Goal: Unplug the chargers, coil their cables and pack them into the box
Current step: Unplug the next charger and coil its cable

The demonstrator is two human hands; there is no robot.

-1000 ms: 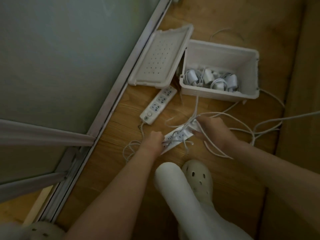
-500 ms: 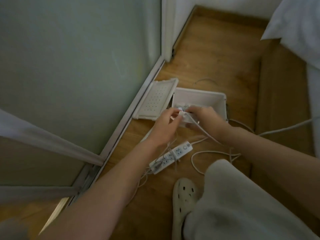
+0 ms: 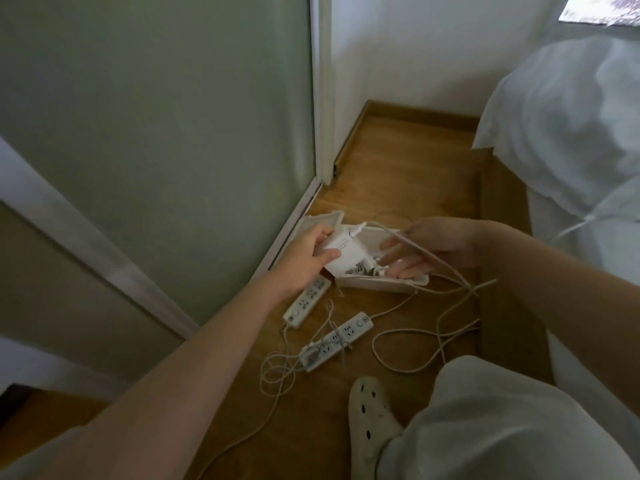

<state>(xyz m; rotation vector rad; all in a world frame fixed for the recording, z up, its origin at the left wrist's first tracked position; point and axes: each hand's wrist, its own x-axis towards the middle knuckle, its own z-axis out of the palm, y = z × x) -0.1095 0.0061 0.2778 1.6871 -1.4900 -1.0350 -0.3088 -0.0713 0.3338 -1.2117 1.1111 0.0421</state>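
Gripping the white charger [image 3: 343, 252] between thumb and curled fingers, the left hand [image 3: 304, 261] is holding it just above the box [image 3: 381, 286], at its 9 o'clock end. The right hand [image 3: 433, 245] is reaching in from 3 o'clock with its fingers fairly straight. The charger's cable [image 3: 448, 270] is running across them, but a pinch on it cannot be told.

1 second ago both hands were working down at the near power strip [image 3: 337, 341], which is lying at 6 o'clock from the box. Now the charger is riding clear of every socket, so the unplugging of this 1 is looking done. Its cable is trailing uncoiled off toward 4 o'clock and looping over the wooden floor [image 3: 398, 161], so coiling is probably the step in hand before packing.

A second power strip [image 3: 306, 301] is lying at 8 o'clock from the box, and no charger is showing in its visible sockets.

The box is sitting open, its lid [image 3: 330, 218] lying back at 10 o'clock, toward the sliding door track. Inside, small white chargers with wound cables are showing below the held charger. Their count is staying hidden behind the hands.
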